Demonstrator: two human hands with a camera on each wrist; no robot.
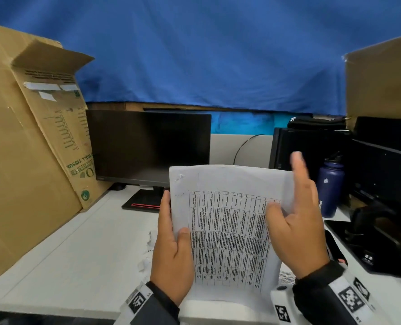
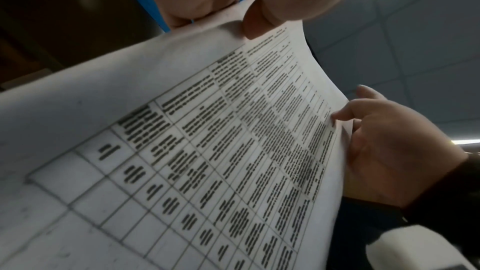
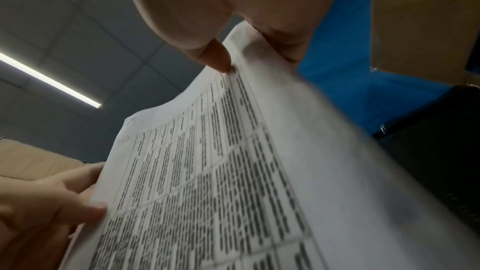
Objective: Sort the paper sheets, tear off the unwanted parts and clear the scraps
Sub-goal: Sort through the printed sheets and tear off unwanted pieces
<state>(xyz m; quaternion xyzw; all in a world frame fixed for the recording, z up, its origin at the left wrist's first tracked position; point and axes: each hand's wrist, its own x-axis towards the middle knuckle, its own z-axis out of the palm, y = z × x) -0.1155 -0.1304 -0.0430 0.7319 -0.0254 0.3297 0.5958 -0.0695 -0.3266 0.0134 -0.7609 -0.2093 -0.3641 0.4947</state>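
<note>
I hold a white paper sheet (image 1: pixel 227 207) with a printed table upright over the white desk (image 1: pixel 77 254). My left hand (image 1: pixel 171 249) grips its left edge, thumb on the printed face and fingers behind. My right hand (image 1: pixel 295 231) pinches the right edge, thumb on the front and index finger raised and blurred. The left wrist view shows the paper sheet (image 2: pixel 182 130) close up, with the right hand (image 2: pixel 389 147) at its far edge. In the right wrist view the paper sheet (image 3: pixel 233 171) has the left hand (image 3: pixel 46 198) at its far side. Small white scraps (image 1: pixel 148 254) lie on the desk by my left wrist.
A dark monitor (image 1: pixel 148 146) stands behind the sheet. A tall cardboard box (image 1: pixel 30 148) leans at the left, and more cardboard (image 1: pixel 382 83) stands at the right. A computer tower (image 1: pixel 305 148), a navy bottle (image 1: pixel 329 186) and black equipment (image 1: pixel 382 231) crowd the right side.
</note>
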